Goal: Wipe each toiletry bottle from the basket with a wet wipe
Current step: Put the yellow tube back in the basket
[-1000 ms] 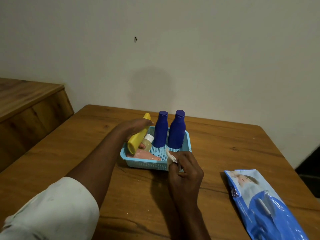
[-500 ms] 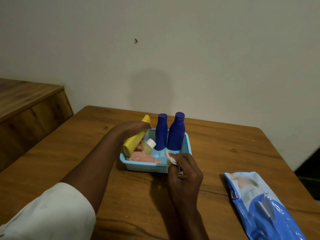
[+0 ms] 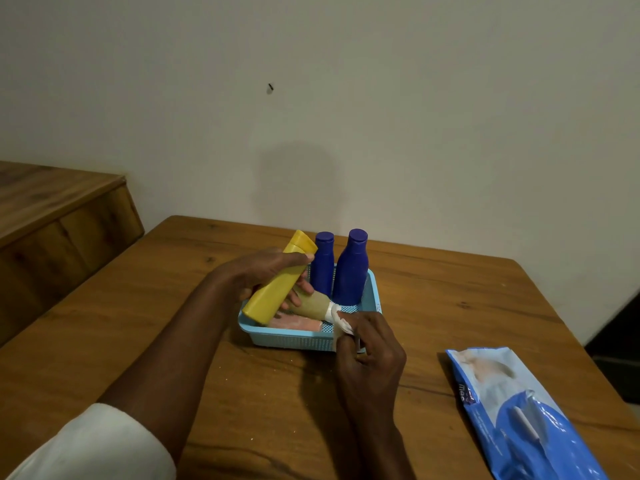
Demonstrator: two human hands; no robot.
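Left hand [image 3: 263,271] grasps yellow bottle [image 3: 277,285] mid-frame, tilted over basket [image 3: 294,336]; right hand [image 3: 369,355] pinches wet wipe [image 3: 341,323]. Imo it could clip the blue bottles [image 3: 349,271] & tip them.

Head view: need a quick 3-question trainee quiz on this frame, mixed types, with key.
1. True or false: both dark blue bottles stand upright in the light blue basket.
2. Multiple choice: the left hand grips which item? A) wipe pack B) yellow bottle C) blue bottle
3. Fill in: the right hand pinches a white ____ near the small bottle's cap.

Key: 1 true. 2 B, the yellow bottle, tilted over the basket. 3 wet wipe; the wipe pack lies on the table to the right.
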